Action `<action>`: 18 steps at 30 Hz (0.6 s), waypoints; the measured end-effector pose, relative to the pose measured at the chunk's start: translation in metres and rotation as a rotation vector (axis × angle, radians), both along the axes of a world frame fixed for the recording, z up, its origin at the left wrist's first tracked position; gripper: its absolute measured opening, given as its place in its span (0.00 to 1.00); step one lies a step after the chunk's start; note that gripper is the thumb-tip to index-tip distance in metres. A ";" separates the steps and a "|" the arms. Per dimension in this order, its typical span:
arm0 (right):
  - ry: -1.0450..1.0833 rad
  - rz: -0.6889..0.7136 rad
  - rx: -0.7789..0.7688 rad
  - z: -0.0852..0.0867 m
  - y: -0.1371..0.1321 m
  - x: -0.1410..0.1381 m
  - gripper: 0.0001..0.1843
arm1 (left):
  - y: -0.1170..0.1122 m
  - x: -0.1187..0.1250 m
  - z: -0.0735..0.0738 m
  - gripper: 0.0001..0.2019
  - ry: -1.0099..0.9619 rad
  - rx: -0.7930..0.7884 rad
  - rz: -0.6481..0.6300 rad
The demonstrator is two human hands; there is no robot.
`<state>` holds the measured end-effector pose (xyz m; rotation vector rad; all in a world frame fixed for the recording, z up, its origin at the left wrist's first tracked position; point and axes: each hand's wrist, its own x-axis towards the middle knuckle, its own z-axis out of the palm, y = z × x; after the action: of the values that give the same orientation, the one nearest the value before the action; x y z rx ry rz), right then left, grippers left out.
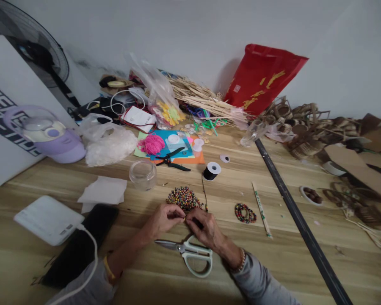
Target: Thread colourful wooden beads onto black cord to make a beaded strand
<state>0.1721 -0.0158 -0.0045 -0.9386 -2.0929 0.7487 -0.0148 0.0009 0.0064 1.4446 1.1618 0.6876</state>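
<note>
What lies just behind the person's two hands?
A pile of multicoloured beads; right of it, a black cord trails from the spool. The left hand and right hand hide part of the pile's near edge, so anything there is unseen.

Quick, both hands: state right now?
Left hand: closed, apparently pinching a small yellow bead.
Right hand: closed beside it; anything held cannot be told.

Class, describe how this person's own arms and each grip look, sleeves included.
Both sleeves are grey. The left forearm wears a yellowish bangle, the right wrist a beaded bracelet. Left grip and right grip are gloveless.
</note>
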 end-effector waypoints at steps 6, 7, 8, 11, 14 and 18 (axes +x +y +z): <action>0.002 0.006 -0.006 0.000 0.000 0.001 0.08 | 0.001 0.000 -0.002 0.03 0.006 -0.002 0.014; 0.001 0.008 -0.007 0.000 0.000 0.001 0.08 | 0.001 0.000 -0.003 0.03 0.004 0.000 0.017; 0.000 0.011 -0.008 -0.001 0.000 0.001 0.08 | 0.001 0.000 -0.004 0.03 0.003 0.001 0.020; -0.001 0.012 -0.008 -0.002 0.000 0.001 0.07 | 0.001 0.000 -0.004 0.03 0.000 0.002 0.022; 0.005 0.012 -0.005 -0.002 0.000 0.001 0.06 | 0.000 0.001 -0.004 0.02 -0.014 -0.002 0.024; 0.012 0.017 -0.012 -0.004 0.000 0.001 0.06 | 0.000 0.001 -0.004 0.01 -0.034 -0.009 0.028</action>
<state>0.1735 -0.0155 -0.0080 -0.9215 -2.0907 0.7747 -0.0136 0.0009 0.0028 1.4058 1.1592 0.7229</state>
